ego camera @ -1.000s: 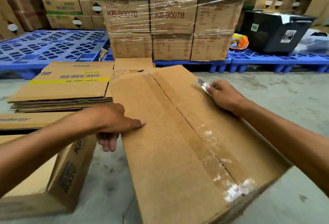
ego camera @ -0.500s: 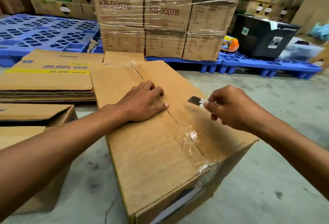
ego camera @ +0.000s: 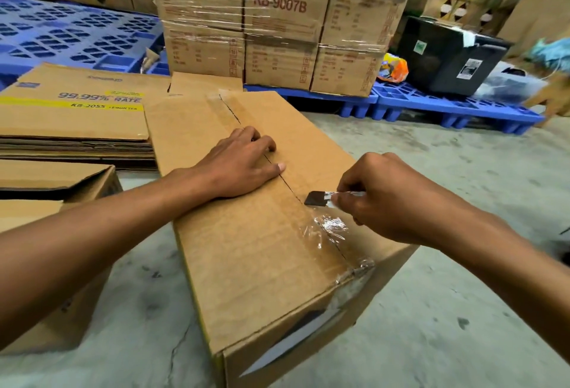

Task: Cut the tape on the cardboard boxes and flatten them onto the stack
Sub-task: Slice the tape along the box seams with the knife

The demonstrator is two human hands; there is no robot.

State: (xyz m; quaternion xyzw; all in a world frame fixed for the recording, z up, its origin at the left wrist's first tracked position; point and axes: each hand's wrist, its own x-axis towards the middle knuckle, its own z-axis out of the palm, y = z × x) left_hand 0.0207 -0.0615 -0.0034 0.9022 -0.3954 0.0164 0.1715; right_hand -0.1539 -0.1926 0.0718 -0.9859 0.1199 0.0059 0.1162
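A brown cardboard box (ego camera: 246, 264) lies on the concrete floor in front of me, with clear tape (ego camera: 331, 227) along its centre seam, crumpled near the front end. My left hand (ego camera: 243, 162) rests flat on the box top, fingers across the seam. My right hand (ego camera: 385, 199) grips a small cutter (ego camera: 317, 198), whose dark blade tip sits at the seam just behind the crumpled tape. A stack of flattened boxes (ego camera: 77, 119) lies to the left, touching the box's far left corner.
An open cardboard box (ego camera: 55, 180) stands at my left. Shrink-wrapped cartons (ego camera: 277, 23) on blue pallets (ego camera: 456, 106) fill the back, with a black crate (ego camera: 447, 57) at the right. Bare concrete floor (ego camera: 462, 295) spreads to the right.
My left hand moved from the box's left edge onto the top over the seam. My right hand brought the cutter from the far part of the seam down toward the near end.
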